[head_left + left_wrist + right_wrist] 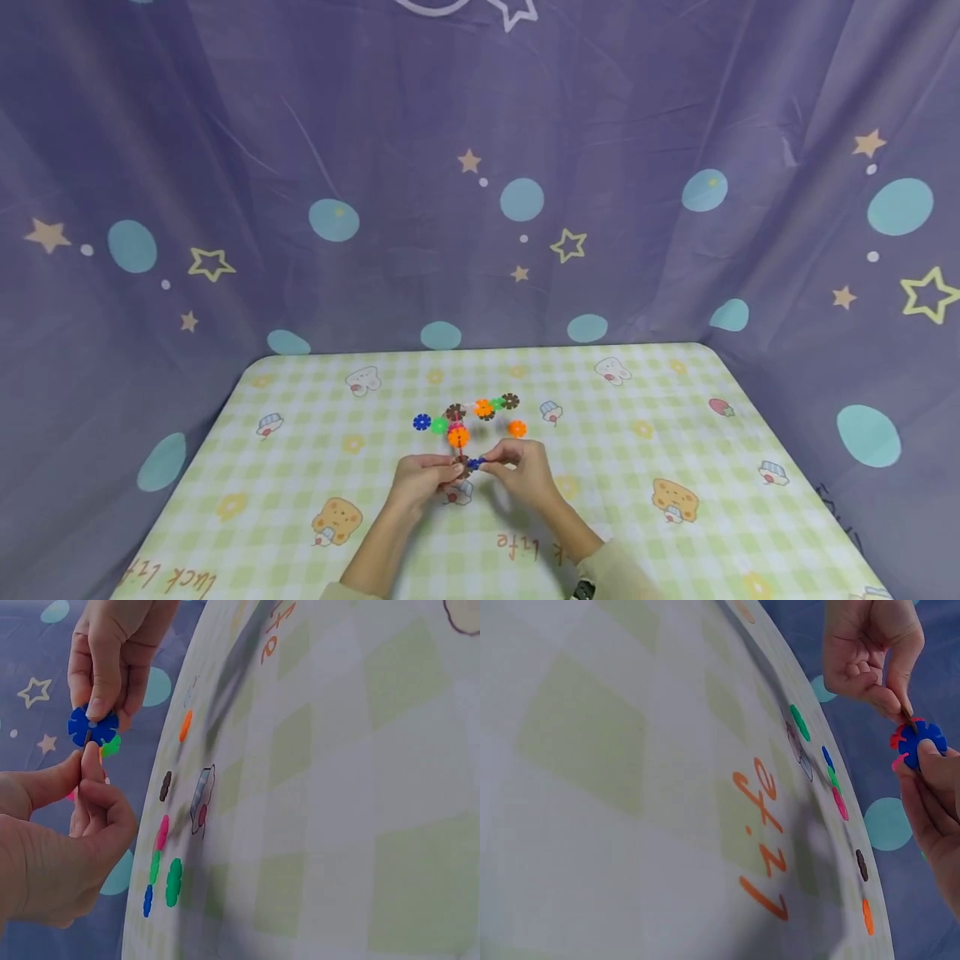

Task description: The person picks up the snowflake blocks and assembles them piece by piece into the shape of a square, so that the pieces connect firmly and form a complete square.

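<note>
My left hand [423, 482] pinches a brown notched plastic disc [464, 468] between thumb and fingers. Facing it, the right hand [525, 471] pinches a blue notched disc [477, 463]. The two discs meet edge to edge; the left wrist view has the blue disc [79, 727] upright over the left fingertips. From the brown disc, a linked string of discs reaches away from me, including an orange disc [458, 436] and, at its far end, another brown disc [510, 401]. In the right wrist view, red and pink edges show behind the blue disc [910, 746].
Loose discs lie on the checked tablecloth [285, 467]: a blue one [422, 422], a light green one [439, 425] and an orange one [517, 428]. A darker green disc [174, 883] shows in the left wrist view. Behind the table hangs a purple curtain [420, 108].
</note>
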`<control>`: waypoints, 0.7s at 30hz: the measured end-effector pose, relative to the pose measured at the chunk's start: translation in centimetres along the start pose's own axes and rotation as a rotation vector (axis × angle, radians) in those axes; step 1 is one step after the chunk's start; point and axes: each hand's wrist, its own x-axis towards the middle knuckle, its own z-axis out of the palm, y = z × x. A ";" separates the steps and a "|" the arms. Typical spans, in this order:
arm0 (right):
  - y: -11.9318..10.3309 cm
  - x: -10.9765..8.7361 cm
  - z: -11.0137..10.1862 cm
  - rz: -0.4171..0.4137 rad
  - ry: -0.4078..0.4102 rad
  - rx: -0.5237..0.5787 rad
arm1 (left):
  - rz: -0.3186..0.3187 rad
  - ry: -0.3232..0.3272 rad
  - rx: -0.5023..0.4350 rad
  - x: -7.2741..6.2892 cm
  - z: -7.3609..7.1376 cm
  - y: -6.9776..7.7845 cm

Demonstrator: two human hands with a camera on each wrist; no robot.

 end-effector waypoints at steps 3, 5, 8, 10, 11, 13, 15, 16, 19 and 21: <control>0.3 0.2 -0.3 0.020 -0.023 -0.006 | 0.004 -0.013 -0.024 0.2 -0.1 0.0; 1.3 0.4 -0.5 0.038 -0.058 -0.012 | 0.004 -0.018 -0.050 0.3 -0.2 0.0; 2.6 1.0 -1.4 0.061 -0.115 -0.024 | 0.006 0.003 -0.082 0.6 -0.5 -0.1; 3.5 1.3 -2.1 0.093 -0.116 -0.086 | 0.006 0.025 -0.095 0.8 -0.8 0.0; 3.9 1.5 -2.4 0.116 -0.106 -0.129 | 0.005 0.039 -0.096 0.8 -1.0 0.1; 4.6 1.9 -3.1 0.155 -0.086 -0.232 | -0.002 0.061 -0.105 1.0 -1.3 0.2; 5.2 2.3 -3.5 0.190 -0.074 -0.332 | -0.014 0.077 -0.112 1.0 -1.5 0.4; 5.5 2.5 -3.6 0.201 -0.075 -0.375 | -0.022 0.084 -0.118 1.0 -1.6 0.4; 6.1 3.1 -3.7 0.200 -0.086 -0.474 | -0.034 0.105 -0.136 1.1 -1.9 0.5; 6.4 3.4 -3.6 0.185 -0.103 -0.541 | -0.038 0.117 -0.140 1.1 -2.1 0.6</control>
